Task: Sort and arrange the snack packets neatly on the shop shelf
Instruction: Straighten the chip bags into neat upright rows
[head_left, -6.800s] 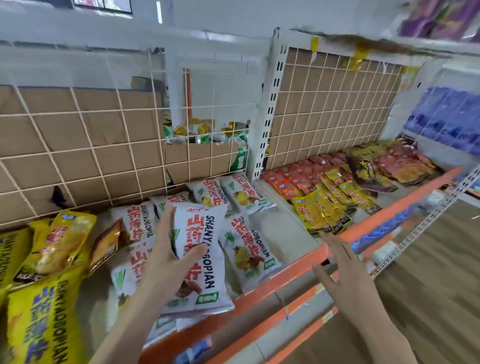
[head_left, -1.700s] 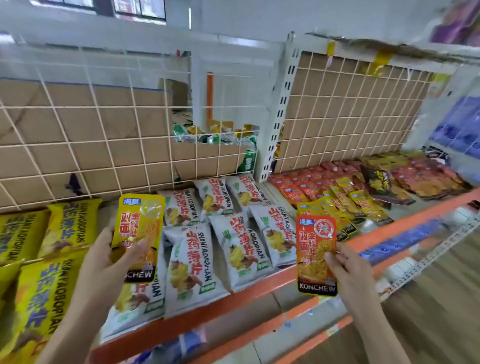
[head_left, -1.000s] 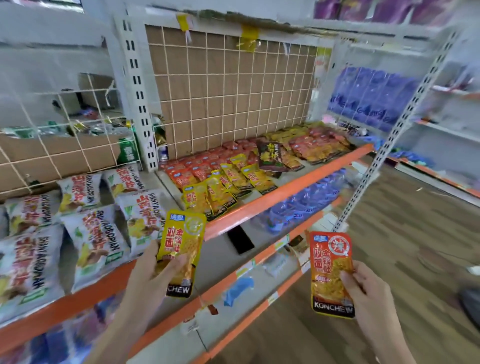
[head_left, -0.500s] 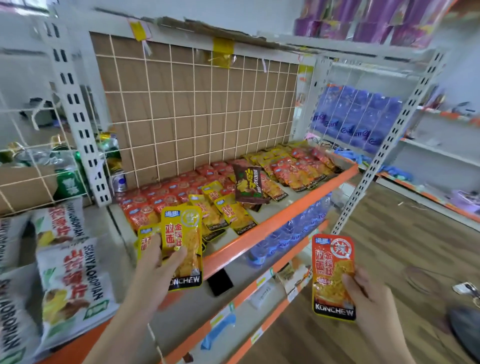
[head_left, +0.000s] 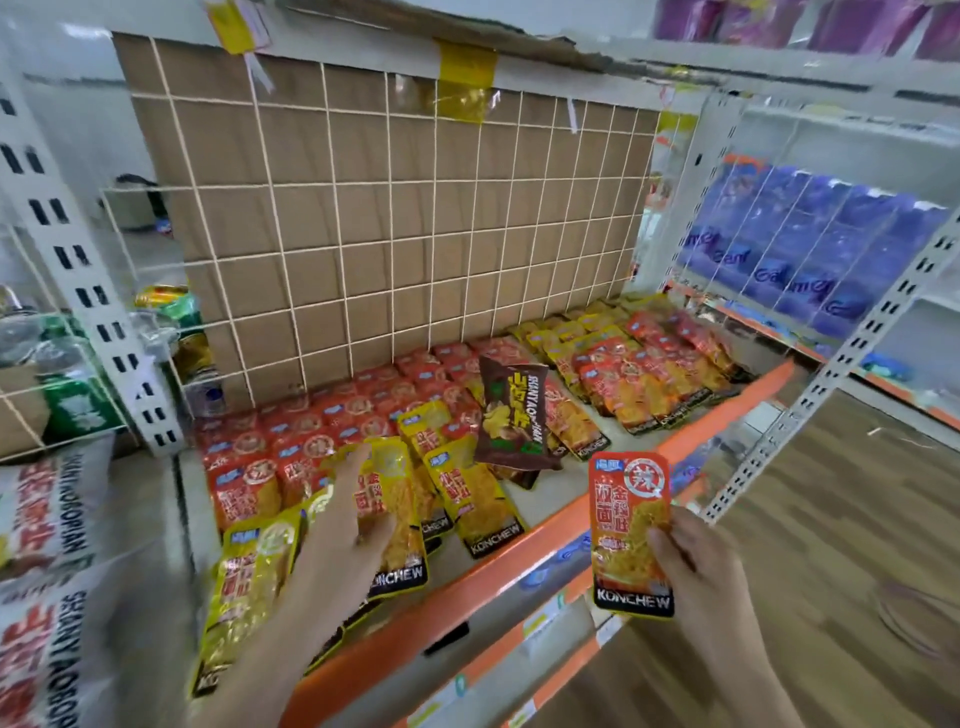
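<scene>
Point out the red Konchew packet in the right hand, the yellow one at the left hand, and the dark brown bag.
red Konchew packet (head_left: 623, 514): head view, centre of its front.
yellow Konchew packet (head_left: 402, 496): head view, upper front.
dark brown Shanyaopian bag (head_left: 511, 415): head view, centre of its front.

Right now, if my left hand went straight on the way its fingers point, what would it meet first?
Probably the red packets lying flat ahead: your left hand, holding a yellow packet, points toward the shelf's back. Depth is unclear, so it might pass over them to the wire grid.
</scene>
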